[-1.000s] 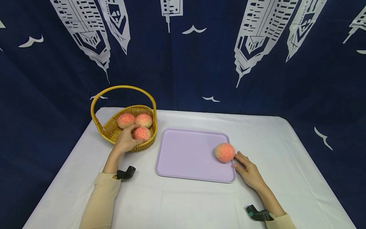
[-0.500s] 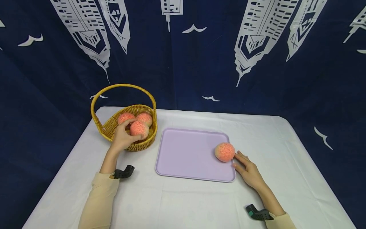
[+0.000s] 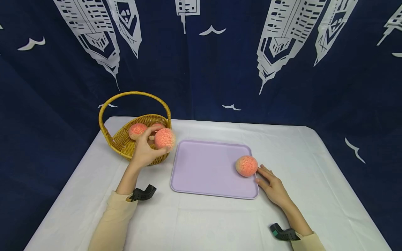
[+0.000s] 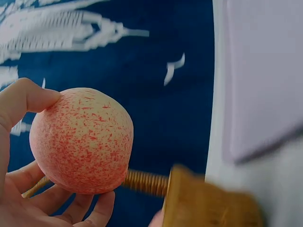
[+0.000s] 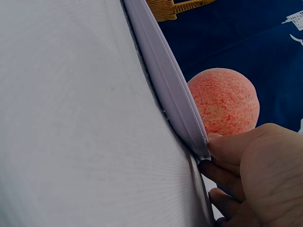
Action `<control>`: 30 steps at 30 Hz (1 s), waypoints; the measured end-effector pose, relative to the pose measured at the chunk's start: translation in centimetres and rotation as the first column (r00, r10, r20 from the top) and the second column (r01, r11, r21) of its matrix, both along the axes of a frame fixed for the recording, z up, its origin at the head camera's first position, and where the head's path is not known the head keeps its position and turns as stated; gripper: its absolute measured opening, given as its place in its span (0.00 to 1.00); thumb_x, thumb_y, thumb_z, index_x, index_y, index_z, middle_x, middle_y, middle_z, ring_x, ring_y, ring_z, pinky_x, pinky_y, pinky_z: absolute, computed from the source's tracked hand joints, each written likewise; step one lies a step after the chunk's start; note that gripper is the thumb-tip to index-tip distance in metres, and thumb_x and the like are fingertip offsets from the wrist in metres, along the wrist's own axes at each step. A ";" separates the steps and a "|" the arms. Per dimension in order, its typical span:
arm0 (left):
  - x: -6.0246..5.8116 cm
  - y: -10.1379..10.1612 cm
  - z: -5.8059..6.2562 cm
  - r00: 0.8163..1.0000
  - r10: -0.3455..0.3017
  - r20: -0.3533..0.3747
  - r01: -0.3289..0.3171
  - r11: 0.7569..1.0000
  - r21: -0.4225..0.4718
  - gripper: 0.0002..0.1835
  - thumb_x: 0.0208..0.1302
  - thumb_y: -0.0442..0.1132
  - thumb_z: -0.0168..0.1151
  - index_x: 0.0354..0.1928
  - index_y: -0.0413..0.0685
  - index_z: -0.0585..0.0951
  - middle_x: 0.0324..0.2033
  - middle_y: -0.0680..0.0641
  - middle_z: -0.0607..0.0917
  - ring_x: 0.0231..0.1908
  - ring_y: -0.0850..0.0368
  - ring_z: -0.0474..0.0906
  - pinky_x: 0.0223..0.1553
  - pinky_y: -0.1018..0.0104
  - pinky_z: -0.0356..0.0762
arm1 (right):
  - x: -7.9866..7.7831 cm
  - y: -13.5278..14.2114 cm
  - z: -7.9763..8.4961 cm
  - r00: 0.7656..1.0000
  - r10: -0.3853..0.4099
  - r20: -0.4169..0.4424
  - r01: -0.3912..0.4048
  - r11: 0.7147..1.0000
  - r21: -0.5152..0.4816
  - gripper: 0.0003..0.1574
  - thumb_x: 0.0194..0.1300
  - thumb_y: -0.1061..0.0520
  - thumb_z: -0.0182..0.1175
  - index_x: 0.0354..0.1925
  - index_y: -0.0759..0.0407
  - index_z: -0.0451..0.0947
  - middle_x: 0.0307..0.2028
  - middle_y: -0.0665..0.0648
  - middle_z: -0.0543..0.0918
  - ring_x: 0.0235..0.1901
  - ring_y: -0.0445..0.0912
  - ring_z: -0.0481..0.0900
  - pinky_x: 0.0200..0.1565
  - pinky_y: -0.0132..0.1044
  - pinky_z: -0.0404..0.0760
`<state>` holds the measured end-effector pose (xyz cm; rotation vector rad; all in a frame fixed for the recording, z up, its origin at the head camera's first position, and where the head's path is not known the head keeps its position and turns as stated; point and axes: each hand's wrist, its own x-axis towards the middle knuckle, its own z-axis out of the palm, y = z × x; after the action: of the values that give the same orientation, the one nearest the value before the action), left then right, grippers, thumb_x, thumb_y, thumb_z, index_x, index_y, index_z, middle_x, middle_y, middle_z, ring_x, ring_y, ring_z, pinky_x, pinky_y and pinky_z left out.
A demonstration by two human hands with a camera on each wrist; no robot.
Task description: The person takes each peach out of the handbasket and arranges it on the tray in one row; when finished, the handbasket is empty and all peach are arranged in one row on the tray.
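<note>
My left hand (image 3: 145, 150) grips a speckled pink and cream peach (image 3: 164, 139) between thumb and fingers, over the right side of a wicker basket (image 3: 125, 147). In the left wrist view, the held peach (image 4: 83, 142) is seen close up with the thumb at its upper side and the fingers beneath. Two more peaches lie in the basket, one (image 3: 137, 130) at the left and one partly hidden behind the hand. Another peach (image 3: 246, 166) sits at the right end of a lilac tray (image 3: 204, 167). My right hand (image 3: 274, 188) touches the tray's right edge, fingers extended beside that peach.
A white cloth (image 3: 216, 223) covers the table under the tray and basket. The basket's tall arched handle (image 3: 135, 93) rises at the back left. Behind the table hangs a dark blue curtain (image 3: 220, 76) printed with white buildings.
My left hand has lifted a peach up from inside the basket and carried it rightward to the basket's right rim. The right hand and the tray have stayed in place.
</note>
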<state>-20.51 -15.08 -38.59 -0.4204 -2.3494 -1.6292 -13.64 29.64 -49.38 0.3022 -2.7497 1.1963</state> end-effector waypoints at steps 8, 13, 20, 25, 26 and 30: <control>-0.4 6.2 -0.6 0.989 -0.148 0.008 0.148 0.989 0.028 0.36 0.40 0.27 0.74 0.58 0.37 0.76 0.51 0.36 0.78 0.49 0.44 0.74 0.48 0.54 0.80 | -0.1 0.0 0.1 1.000 0.001 0.000 -0.001 1.000 0.000 0.29 0.67 0.60 0.59 0.63 0.71 0.69 0.67 0.77 0.63 0.68 0.72 0.57 0.69 0.64 0.49; -0.6 10.1 -1.7 0.980 -0.199 0.033 0.199 0.980 -0.012 0.36 0.40 0.30 0.75 0.58 0.40 0.77 0.53 0.39 0.79 0.52 0.46 0.75 0.49 0.52 0.81 | 0.0 0.0 0.1 1.000 0.000 0.008 0.000 1.000 -0.001 0.29 0.68 0.60 0.58 0.64 0.71 0.69 0.67 0.77 0.63 0.69 0.72 0.57 0.70 0.61 0.49; -0.8 14.4 -3.8 0.962 -0.252 0.106 0.260 0.963 -0.072 0.36 0.39 0.32 0.76 0.57 0.43 0.78 0.53 0.43 0.81 0.49 0.49 0.78 0.47 0.61 0.80 | 0.0 0.0 0.1 1.000 0.001 0.013 -0.001 1.000 -0.007 0.29 0.68 0.61 0.58 0.64 0.71 0.69 0.68 0.76 0.63 0.69 0.72 0.57 0.71 0.58 0.48; -0.7 16.2 -4.7 0.948 -0.267 0.174 0.286 0.953 -0.096 0.38 0.40 0.34 0.76 0.60 0.42 0.77 0.55 0.44 0.81 0.47 0.47 0.79 0.46 0.64 0.79 | 0.0 0.0 0.0 1.000 0.003 0.012 -0.003 1.000 -0.009 0.29 0.67 0.61 0.59 0.64 0.71 0.69 0.68 0.76 0.63 0.69 0.71 0.57 0.71 0.56 0.48; -0.8 16.4 -4.9 0.946 -0.267 0.184 0.289 0.952 -0.100 0.38 0.40 0.34 0.76 0.60 0.43 0.77 0.55 0.44 0.81 0.47 0.47 0.79 0.46 0.63 0.79 | 0.0 0.0 0.0 1.000 0.004 0.008 -0.004 1.000 -0.008 0.29 0.67 0.61 0.59 0.63 0.71 0.69 0.67 0.76 0.63 0.69 0.71 0.57 0.71 0.56 0.48; -0.8 17.1 -5.5 0.938 -0.265 0.224 0.293 0.950 -0.106 0.38 0.41 0.35 0.77 0.61 0.45 0.76 0.55 0.45 0.81 0.49 0.49 0.78 0.50 0.60 0.78 | 0.0 0.1 0.0 1.000 0.005 -0.003 -0.005 1.000 -0.005 0.29 0.67 0.61 0.59 0.63 0.72 0.69 0.67 0.76 0.64 0.68 0.71 0.58 0.70 0.59 0.49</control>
<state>-21.30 1.97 -44.05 -0.6711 -2.6721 -1.7085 -13.66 29.70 -49.36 0.3102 -2.7446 1.2026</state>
